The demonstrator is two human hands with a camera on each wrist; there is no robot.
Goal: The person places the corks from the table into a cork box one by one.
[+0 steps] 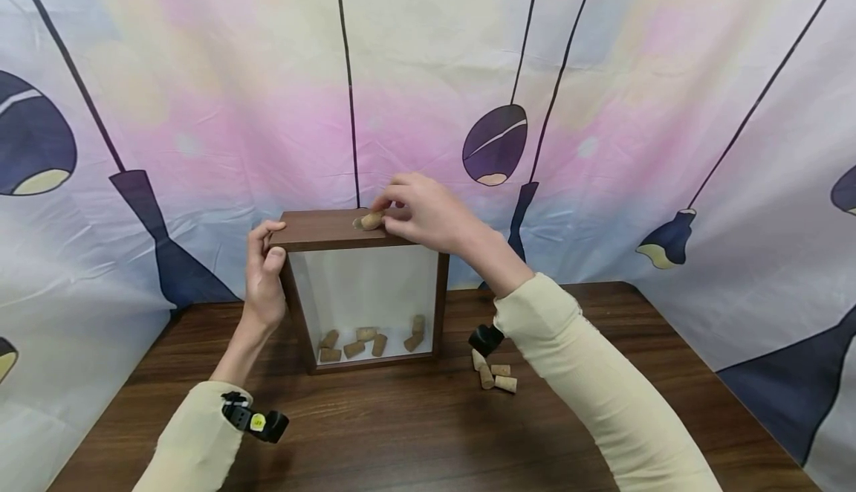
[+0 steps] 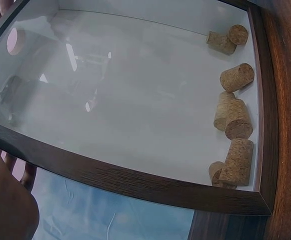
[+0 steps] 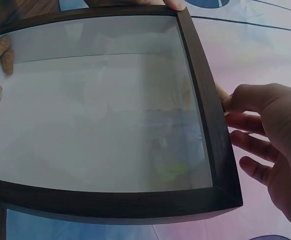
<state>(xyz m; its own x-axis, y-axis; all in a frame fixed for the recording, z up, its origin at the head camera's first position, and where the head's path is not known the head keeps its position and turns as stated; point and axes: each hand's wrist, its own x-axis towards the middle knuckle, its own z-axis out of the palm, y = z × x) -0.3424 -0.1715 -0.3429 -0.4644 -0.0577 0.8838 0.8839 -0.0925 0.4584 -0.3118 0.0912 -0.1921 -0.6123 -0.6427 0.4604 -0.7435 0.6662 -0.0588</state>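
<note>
A dark wooden shadow box [image 1: 321, 233] with a clear front stands upright on the table. Its top left corner is gripped by my left hand [image 1: 263, 284], thumb on the front edge and fingertips on top. My right hand [image 1: 431, 213] pinches a cork [image 1: 371, 220] at the round hole in the box's top; how far the cork is in cannot be told. From inside, the left wrist view shows the hole [image 2: 15, 41] as a pale round opening. Several corks [image 2: 237, 77] lie along the box's bottom. The right wrist view shows the pinched cork [image 3: 222, 95] partly hidden behind the frame.
Several loose corks [image 1: 506, 384] lie on the wooden table [image 1: 374, 432], right of the box and near a black wrist camera [image 1: 486, 339]. Behind the table hangs a patterned cloth [image 1: 428, 68]. Another black camera [image 1: 267, 425] is strapped to the left wrist.
</note>
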